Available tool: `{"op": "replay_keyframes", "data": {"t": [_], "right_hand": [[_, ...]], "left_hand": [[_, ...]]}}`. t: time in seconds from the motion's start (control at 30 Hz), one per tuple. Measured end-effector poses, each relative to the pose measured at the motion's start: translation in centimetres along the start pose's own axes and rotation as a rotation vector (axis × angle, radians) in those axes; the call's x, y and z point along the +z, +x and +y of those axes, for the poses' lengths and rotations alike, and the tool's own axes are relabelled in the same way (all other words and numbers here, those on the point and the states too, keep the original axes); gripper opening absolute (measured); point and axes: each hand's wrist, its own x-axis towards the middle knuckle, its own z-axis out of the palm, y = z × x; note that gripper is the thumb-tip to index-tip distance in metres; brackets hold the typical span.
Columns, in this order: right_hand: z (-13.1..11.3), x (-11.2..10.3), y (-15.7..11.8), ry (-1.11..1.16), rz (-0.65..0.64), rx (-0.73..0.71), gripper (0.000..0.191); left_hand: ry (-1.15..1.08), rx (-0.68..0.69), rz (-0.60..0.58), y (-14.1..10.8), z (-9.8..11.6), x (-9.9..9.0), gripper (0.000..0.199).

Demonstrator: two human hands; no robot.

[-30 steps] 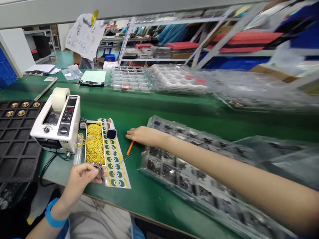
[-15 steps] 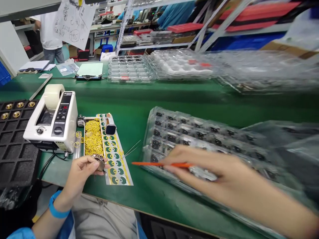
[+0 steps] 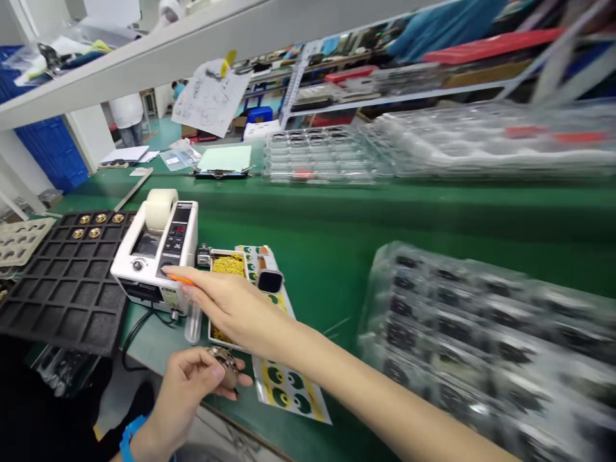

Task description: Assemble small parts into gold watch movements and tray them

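Currently, the left hand (image 3: 192, 375) pinches one metal disc (image 3: 226, 371) near the table's (image 3: 327, 276) front edge, just before one white box (image 3: 228, 252) of yellow pieces (image 3: 228, 265) too crowded to count. The right hand (image 3: 233, 305) grips one orange stick (image 3: 179, 279), its tip at one tape dispenser (image 3: 126, 264); whether they touch, I cannot tell. Five gold rings (image 3: 101, 218) sit in the black tray (image 3: 48, 269); one watch (image 3: 270, 281) lies on one sheet (image 3: 312, 409).

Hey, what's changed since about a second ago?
The right hand has carried the orange tool leftward, from beside the clear tray to the white tape dispenser; contact is unclear. The left hand still holds the round metal part; five gold pieces remain in the black tray.
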Motion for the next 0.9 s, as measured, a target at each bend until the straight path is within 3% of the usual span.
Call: {"op": "replay_keyframes", "data": {"t": [0.1,0.23,0.4,0.53,0.7,0.9], "right_hand": [[0.1,0.9,1.3,-0.021,0.005,0.03,0.041],[1.9,0.0,-1.2,0.231,0.193,0.056,0.041],[3.9,-1.6,-6.1,0.419,0.418,0.371,0.041],[4.9,-1.9,-8.2,0.608,0.514,0.553,0.056],[5.0,-2.5,-9.1,0.643,0.535,0.542,0.059],[4.4,-1.7,-9.9,0.519,0.507,0.519,0.03]], "left_hand": [[-0.002,0.07,0.032,-0.4,0.9,-0.6,0.034],[0.01,0.142,0.037,0.2,2.3,-0.6,0.032],[0.024,0.145,-0.034,2.8,3.4,1.8,0.031],[0.028,0.126,-0.11,5.2,3.2,4.3,0.034],[0.159,0.11,-0.159,6.9,2.8,5.5,0.04],[0.333,0.187,-0.123,7.4,2.6,4.8,0.041]]}}
